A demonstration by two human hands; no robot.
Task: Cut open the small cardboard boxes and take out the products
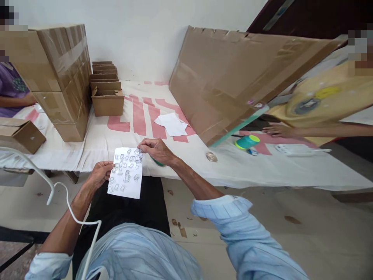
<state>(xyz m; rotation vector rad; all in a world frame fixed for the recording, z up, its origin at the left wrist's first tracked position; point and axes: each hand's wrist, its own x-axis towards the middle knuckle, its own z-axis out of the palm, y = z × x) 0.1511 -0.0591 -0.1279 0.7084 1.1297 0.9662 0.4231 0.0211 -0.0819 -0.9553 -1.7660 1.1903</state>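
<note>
A white sheet of paper is held over my lap at the table's front edge. Many small grey frame-like shapes, resembling buckles, cover it; whether they lie loose or are printed I cannot tell. My left hand pinches the sheet's left edge between thumb and fingers. At the upper right corner, my right hand is closed on the sheet, beside a cluster of these shapes. Partly hidden under my right wrist is a green round object.
Stacked cardboard boxes and small open cartons stand left. White papers lie ahead. A large cardboard panel, tape roll, teal spool and power strip are right. People sit at both sides; a white wire crosses lower left.
</note>
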